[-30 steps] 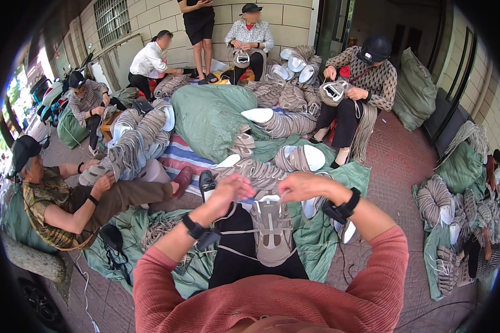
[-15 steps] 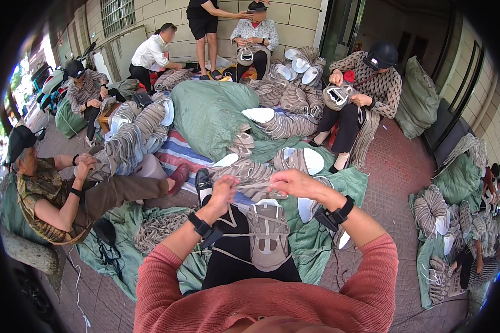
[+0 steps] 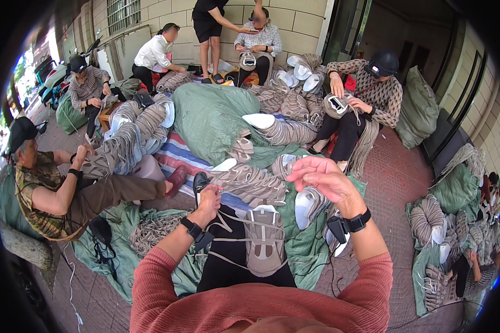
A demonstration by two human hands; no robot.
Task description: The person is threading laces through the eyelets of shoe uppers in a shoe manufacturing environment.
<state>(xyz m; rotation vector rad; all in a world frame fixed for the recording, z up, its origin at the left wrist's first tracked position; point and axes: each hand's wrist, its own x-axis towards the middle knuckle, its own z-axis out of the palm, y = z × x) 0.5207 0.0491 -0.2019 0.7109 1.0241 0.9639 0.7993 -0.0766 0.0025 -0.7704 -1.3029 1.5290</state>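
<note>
On my lap lies a grey-beige shoe upper, with pale laces strung across it. My left hand is closed just beyond its left side, pinching a pale shoelace that trails down toward the upper. My right hand is raised above the far right of the upper, fingers loosely stretched and apart, with no lace visible in it. Both wrists carry black bands with small devices.
Bundles of shoe uppers lie beyond my knees on green sheeting and a striped tarp. A large green sack stands past them. A seated person stretches a leg in from the left; others sit around. Loose laces are heaped at left.
My hands have moved apart: the right rose and went right, its fingers opening off the lace, while the left drew slightly left and down, still gripping.
</note>
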